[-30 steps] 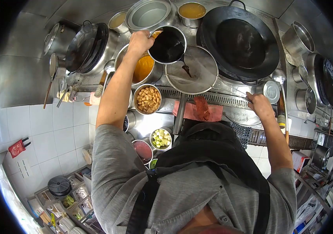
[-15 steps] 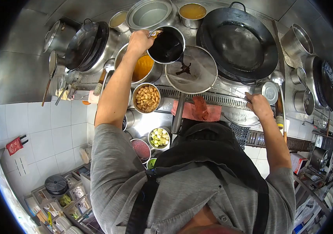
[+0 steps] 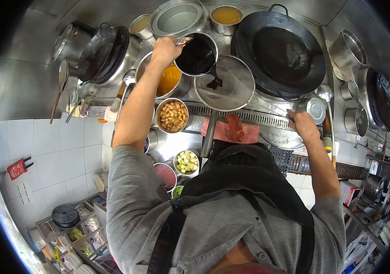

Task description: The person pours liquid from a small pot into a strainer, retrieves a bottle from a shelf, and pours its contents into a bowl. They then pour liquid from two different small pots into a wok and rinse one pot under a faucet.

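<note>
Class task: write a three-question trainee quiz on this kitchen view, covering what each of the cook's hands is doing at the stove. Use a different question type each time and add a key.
1. True or false: the left hand tilts a pot of dark liquid over a round strainer.
2. The right hand rests on: A) the black wok; B) the stove's front edge; C) the bowl of fried pieces.
3. Fill in: the pink cloth lies beside the strainer's ____.

Key: 1 true; 2 B; 3 handle.
</note>
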Available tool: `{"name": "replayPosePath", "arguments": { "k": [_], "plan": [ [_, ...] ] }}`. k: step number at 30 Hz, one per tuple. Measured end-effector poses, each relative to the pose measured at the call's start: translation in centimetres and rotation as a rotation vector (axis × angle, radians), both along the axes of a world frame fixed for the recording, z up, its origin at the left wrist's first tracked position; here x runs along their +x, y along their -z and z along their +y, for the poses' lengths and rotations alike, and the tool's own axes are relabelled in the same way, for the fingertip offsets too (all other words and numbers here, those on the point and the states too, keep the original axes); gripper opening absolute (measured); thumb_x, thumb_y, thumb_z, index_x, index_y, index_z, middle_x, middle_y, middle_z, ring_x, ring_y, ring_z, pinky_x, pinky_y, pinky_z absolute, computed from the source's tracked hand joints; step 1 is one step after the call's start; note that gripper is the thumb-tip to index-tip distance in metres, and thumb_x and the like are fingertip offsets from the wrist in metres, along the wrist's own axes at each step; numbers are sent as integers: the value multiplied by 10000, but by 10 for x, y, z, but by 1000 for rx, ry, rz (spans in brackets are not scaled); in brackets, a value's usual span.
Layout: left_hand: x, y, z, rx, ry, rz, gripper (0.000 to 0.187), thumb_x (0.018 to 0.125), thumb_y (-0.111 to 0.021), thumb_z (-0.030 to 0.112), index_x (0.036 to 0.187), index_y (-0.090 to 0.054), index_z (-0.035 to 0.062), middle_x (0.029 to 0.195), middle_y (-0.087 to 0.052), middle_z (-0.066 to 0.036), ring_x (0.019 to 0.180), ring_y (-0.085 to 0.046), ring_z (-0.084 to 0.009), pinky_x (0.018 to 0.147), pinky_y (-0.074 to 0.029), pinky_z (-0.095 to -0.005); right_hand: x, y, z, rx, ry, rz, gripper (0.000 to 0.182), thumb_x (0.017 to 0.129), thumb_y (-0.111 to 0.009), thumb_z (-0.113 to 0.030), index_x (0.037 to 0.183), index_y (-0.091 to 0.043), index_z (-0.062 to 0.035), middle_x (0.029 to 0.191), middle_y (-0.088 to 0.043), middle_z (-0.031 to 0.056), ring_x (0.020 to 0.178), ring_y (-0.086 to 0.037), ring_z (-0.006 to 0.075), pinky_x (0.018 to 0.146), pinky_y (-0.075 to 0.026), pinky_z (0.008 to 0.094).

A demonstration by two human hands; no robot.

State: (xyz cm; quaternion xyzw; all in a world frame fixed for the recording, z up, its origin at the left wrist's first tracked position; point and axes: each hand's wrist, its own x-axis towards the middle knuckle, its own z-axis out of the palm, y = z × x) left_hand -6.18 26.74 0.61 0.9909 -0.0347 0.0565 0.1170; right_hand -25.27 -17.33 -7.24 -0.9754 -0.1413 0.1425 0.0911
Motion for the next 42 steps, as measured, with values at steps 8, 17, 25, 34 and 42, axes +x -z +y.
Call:
{"name": "replayPosePath", "arguments": {
  "k": [8,17,25,34,42],
  "plan": [
    [10,7,4,32,30,0,239,737,-663,241,871,-673,43,890,-661,-213,902,-624,-388,834,-484,-442,0,0,-1,-12,-8,-14,484,674,-754,-114,1143,-638,-81,839,-652,195,781,-636,357,713,-504,437],
    [7,-2,-5,75,46,-7,235,754,-658,244,881,-687,48,907,-663,-214,914,-630,-382,843,-491,-446,1,-2,-1,-6,9,-3,477,681,-755,-118,1144,-636,-100,838,-651,195,792,-637,358,712,-505,444],
    [7,-2,-6,86,46,-12,240,754,-660,221,914,-700,48,925,-667,-208,923,-635,-371,853,-496,-440,1,1,-4,0,-16,-9,413,727,-724,-143,1128,-631,-110,799,-645,191,786,-639,353,721,-512,454],
    [9,2,-4,72,35,-38,252,753,-653,225,928,-696,50,931,-663,-221,914,-635,-380,846,-501,-449,2,0,-3,-6,-26,-13,427,716,-730,-139,1129,-631,-97,802,-645,187,793,-638,350,727,-513,445],
    [9,5,-1,61,46,-81,234,754,-636,223,892,-692,43,906,-665,-224,885,-642,-385,833,-510,-456,2,1,-2,-4,-20,-7,440,702,-731,-118,1130,-633,-84,819,-647,197,791,-635,360,725,-507,448]
  ]
}}
